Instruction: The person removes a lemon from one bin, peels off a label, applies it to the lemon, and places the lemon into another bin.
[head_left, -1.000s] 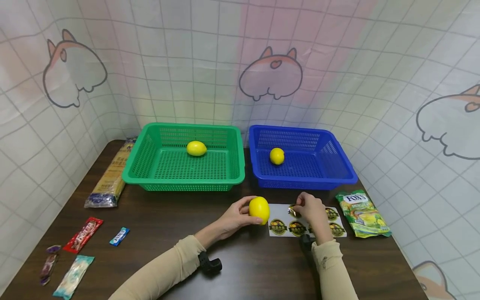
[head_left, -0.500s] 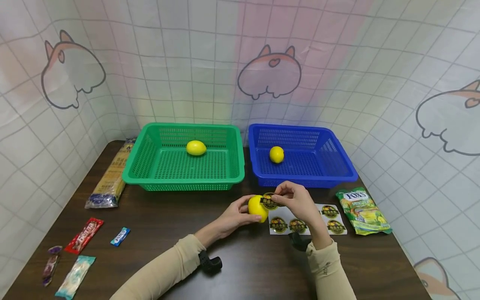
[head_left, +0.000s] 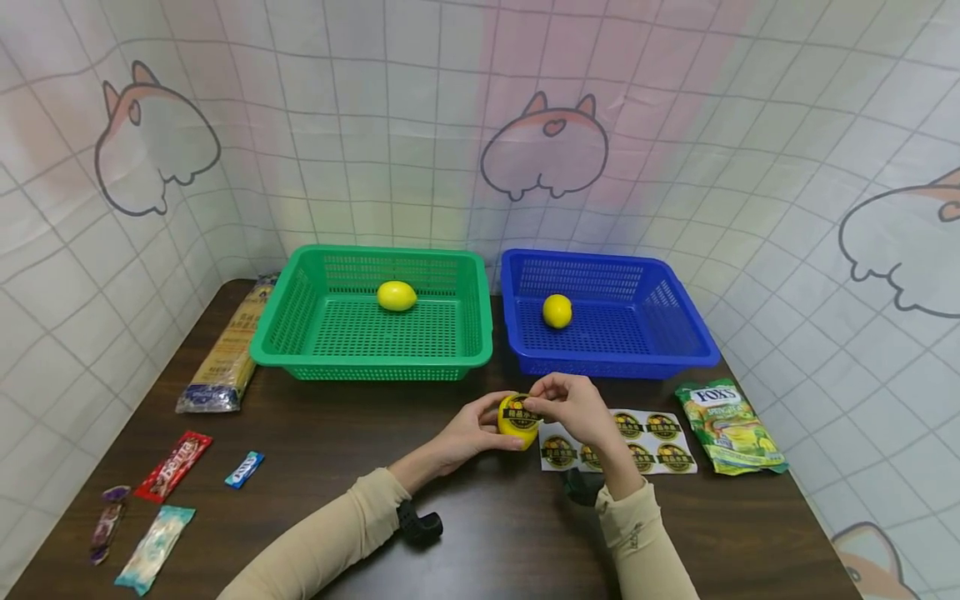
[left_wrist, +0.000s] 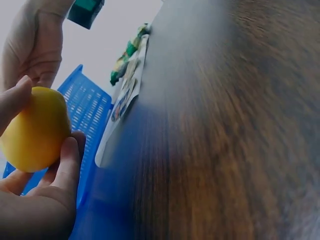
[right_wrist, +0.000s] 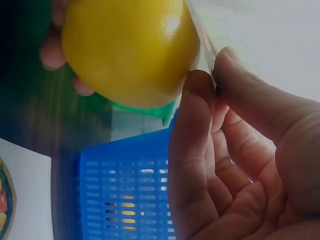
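Observation:
My left hand [head_left: 459,435] grips a yellow lemon [head_left: 517,442] above the table, thumb in front and fingers behind it. A round black-and-gold sticker [head_left: 516,413] lies over the lemon's upper face in the head view. Its right edge is pinched between thumb and index finger of my right hand [head_left: 579,415]. Seen edge-on in the right wrist view, the sticker [right_wrist: 205,40] stands along the lemon's [right_wrist: 130,50] side. The left wrist view shows the lemon [left_wrist: 37,132] held by the fingertips. A white sheet of matching stickers [head_left: 553,427] lies below my right hand.
A green basket [head_left: 371,362] holding one lemon [head_left: 397,296] stands behind, beside a blue basket [head_left: 615,362] with another lemon [head_left: 557,311]. A green FOX'S candy bag [head_left: 729,427] lies right. A long noodle-like packet [head_left: 228,350] and several small wrapped snacks lie left.
My right hand has peeled a sticker off the sheet and carried it left to the lemon. The sticker now covers part of the lemon's face. My left hand has stayed nearly still.

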